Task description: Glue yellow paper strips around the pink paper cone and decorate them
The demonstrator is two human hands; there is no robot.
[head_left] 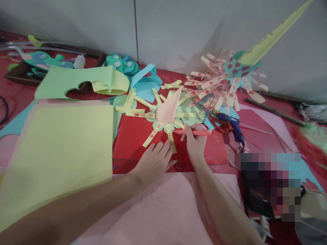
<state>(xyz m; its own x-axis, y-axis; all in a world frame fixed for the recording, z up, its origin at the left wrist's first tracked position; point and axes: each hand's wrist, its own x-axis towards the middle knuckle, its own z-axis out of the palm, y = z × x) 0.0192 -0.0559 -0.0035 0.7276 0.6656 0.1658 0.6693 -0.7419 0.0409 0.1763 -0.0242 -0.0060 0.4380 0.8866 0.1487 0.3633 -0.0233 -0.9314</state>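
Observation:
My right hand (196, 143) is closed around a slim orange-red marker pen (201, 133), its tip at a yellow paper strip (169, 131) marked with red letters "C c". With bent fingers, my left hand (155, 158) holds the lower end of that strip down on the red board (135, 139). The strip belongs to a paper craft: a pale pink paper cone (168, 108) stands on a scalloped green base, with yellow strips spreading out around it. Another strip (153, 135) bears "B b" and a red star.
Yellow paper sheets (68, 143) lie left, below a green cut-out sheet (74, 80). At the back right stands a similar craft with a tall yellow cone (276, 37). Scissors (219, 124) and a blue glue gun (235, 127) lie right of the board. A wall rises behind.

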